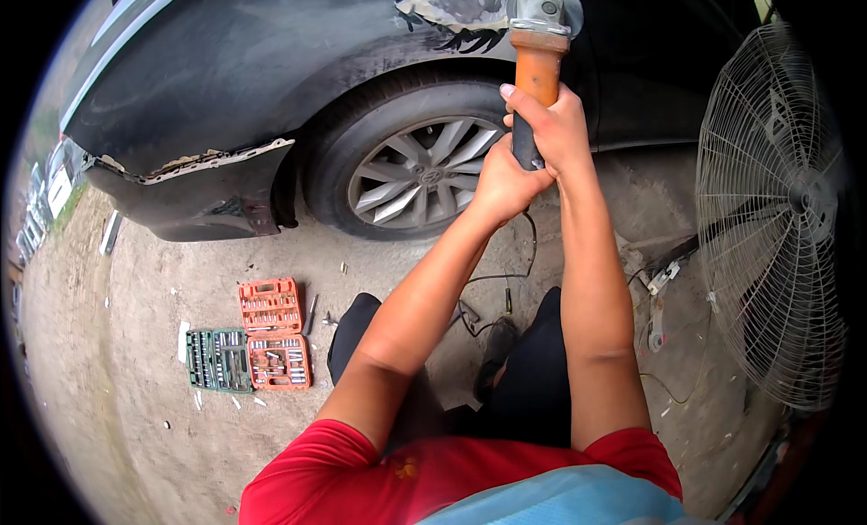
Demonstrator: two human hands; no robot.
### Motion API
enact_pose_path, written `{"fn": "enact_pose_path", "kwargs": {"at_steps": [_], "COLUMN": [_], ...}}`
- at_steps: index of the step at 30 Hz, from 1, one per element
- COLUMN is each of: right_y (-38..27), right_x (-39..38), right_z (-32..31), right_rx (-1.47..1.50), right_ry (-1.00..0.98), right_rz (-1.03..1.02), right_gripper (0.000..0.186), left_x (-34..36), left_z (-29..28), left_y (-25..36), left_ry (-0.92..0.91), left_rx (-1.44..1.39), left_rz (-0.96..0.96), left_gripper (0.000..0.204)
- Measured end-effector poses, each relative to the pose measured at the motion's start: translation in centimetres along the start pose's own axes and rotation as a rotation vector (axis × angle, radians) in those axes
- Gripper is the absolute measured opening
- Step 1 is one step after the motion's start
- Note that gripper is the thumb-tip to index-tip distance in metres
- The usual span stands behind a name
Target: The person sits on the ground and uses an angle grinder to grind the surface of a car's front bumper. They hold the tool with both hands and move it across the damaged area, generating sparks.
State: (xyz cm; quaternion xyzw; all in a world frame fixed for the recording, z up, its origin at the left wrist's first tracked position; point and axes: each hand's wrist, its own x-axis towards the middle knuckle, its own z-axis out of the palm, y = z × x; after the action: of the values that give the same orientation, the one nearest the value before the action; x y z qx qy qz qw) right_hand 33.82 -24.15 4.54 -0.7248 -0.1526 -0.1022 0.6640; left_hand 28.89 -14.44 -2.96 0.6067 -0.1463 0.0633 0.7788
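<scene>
My right hand grips the orange and dark body of an angle grinder, with the thumb up along its side. Just below it, my left hand is wrapped round the grinder's dark rear end. The grinder's metal head is at the top of the view, against a patch of scuffed, pale filler on the black car's fender; whether the disc touches it I cannot tell. The wheel sits below, and a cord hangs from the tool toward the ground.
A large wire-caged fan stands close on my right. Open socket sets in orange and green cases lie on the concrete ground at lower left. Cords and small tools lie near my feet. The bumper edge hangs loose, left of the wheel.
</scene>
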Motion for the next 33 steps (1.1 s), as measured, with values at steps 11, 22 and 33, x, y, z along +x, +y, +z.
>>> {"fn": "enact_pose_path", "kwargs": {"at_steps": [11, 22, 33], "right_y": [0.2, 0.1, 0.0], "right_x": [0.1, -0.1, -0.7], "right_z": [-0.1, 0.0, -0.2], "right_rx": [0.065, -0.03, -0.03], "right_ry": [0.049, 0.073, -0.004], "right_rz": [0.032, 0.011, -0.002], "right_gripper": [0.045, 0.045, 0.046], "left_x": [0.7, 0.9, -0.4], "left_z": [-0.2, -0.2, 0.6], "left_y": [-0.4, -0.7, -0.9], "left_ry": [0.012, -0.004, 0.021], "left_rx": [0.112, 0.062, 0.011], "left_rz": [-0.01, -0.013, 0.003], "left_gripper": [0.046, 0.046, 0.039]}}
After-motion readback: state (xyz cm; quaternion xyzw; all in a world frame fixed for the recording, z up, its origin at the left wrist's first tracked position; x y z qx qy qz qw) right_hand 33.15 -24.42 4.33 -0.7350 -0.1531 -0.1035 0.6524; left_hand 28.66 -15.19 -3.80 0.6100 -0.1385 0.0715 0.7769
